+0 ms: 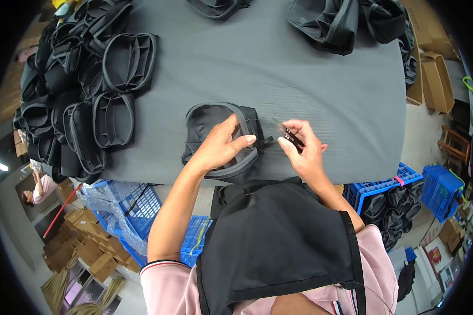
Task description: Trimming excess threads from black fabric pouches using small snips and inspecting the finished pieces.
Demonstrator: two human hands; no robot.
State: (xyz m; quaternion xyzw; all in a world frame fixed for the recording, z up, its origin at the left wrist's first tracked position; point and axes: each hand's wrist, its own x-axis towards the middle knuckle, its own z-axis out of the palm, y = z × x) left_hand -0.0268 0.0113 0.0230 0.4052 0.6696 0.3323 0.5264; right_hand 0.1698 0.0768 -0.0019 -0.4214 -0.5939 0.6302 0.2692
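Nearest, a black cloth apron [278,236] covers a pale pink short-sleeved shirt [165,286]. Just beyond the apron, by the near edge of a broad grey table [331,89], sits a dark grey rounded fabric bag [253,122], its mouth facing up. The left hand [219,147] lies over the bag's mouth, thumb spread away from the fingers; some fingertips are hidden. Right of the bag, the right hand [307,153] pinches a small, slim dark tool [293,138], its tip blurred. Farther left, thick-rimmed black fabric bags [113,121] lie heaped; more black bags [326,26] lie well away across the table
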